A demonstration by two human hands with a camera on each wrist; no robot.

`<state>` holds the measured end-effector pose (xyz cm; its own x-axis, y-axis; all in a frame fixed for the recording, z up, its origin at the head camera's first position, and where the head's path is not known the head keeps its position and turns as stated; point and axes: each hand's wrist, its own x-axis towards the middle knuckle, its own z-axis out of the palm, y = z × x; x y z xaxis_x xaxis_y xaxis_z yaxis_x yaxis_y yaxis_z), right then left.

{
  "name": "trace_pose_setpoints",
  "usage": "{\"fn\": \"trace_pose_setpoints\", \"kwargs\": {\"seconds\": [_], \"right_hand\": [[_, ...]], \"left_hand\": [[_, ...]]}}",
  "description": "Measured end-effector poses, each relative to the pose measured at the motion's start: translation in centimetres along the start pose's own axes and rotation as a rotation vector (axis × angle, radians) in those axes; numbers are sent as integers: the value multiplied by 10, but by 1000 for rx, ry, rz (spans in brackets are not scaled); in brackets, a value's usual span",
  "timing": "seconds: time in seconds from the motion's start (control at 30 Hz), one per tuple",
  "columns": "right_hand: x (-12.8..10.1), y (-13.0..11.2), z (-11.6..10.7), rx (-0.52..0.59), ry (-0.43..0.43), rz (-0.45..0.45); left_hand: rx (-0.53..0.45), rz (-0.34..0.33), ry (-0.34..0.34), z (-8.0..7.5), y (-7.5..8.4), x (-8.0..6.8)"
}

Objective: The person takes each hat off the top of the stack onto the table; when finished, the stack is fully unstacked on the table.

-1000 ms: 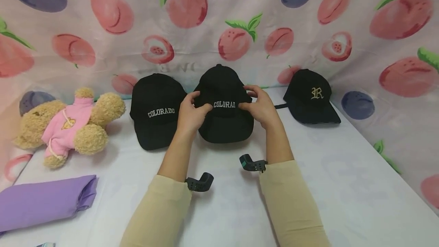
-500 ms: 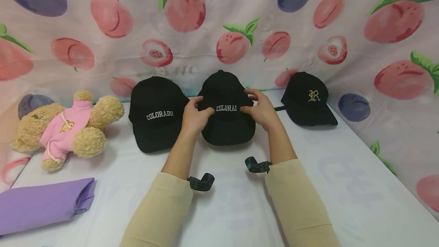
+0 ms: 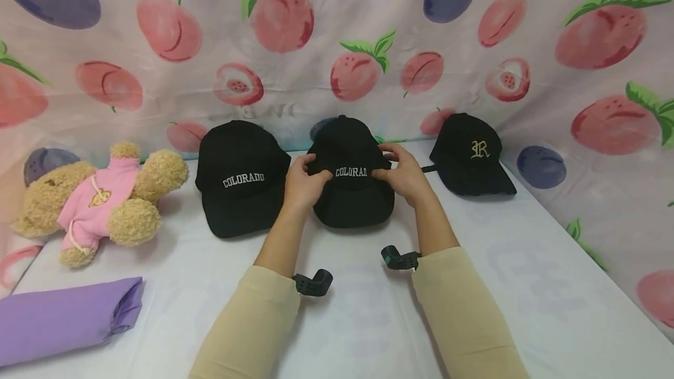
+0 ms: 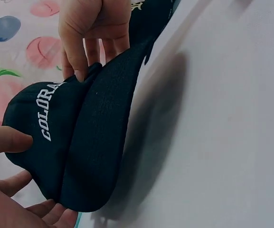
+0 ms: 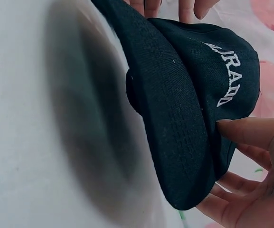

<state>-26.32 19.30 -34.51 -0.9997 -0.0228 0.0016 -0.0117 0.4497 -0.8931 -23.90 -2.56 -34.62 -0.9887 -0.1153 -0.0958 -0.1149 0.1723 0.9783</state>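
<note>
Both hands hold a black cap (image 3: pixel 351 192) lettered COLORADO, in the middle of a row of three caps near the back of the white table (image 3: pixel 526 285). My left hand (image 3: pixel 314 168) grips the cap's left side, thumb on the front by the lettering. My right hand (image 3: pixel 381 164) grips its right side the same way. In the left wrist view the cap (image 4: pixel 80 142) has its brim off the table, casting a shadow, with my left hand (image 4: pixel 13 180) at the lower left. In the right wrist view my right hand (image 5: pixel 250 175) pinches the cap (image 5: pixel 184 95).
A second black COLORADO cap (image 3: pixel 239 177) lies just to the left. A black cap with a gold R (image 3: pixel 471 157) lies to the right. A teddy bear in pink (image 3: pixel 100 200) and a folded purple cloth (image 3: pixel 63 320) lie at the left. A fruit-print curtain (image 3: pixel 337 34) hangs behind.
The hands and the middle cap have shifted slightly right and down in the view. The grip looks the same, and the other things have not moved.
</note>
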Motion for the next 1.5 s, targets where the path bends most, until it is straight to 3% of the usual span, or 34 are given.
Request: {"fn": "trace_pose_setpoints", "kwargs": {"seconds": [0.33,1.23,1.5], "right_hand": [[-1,13,-6,-9,21,13],[4,37,-35,19,32,46],[4,41,-46,8,90,46]], "left_hand": [[-72,-4,1,14,-7,2],[-45,58,4,58,-19,11],[-52,61,-27,73,-17,14]]}}
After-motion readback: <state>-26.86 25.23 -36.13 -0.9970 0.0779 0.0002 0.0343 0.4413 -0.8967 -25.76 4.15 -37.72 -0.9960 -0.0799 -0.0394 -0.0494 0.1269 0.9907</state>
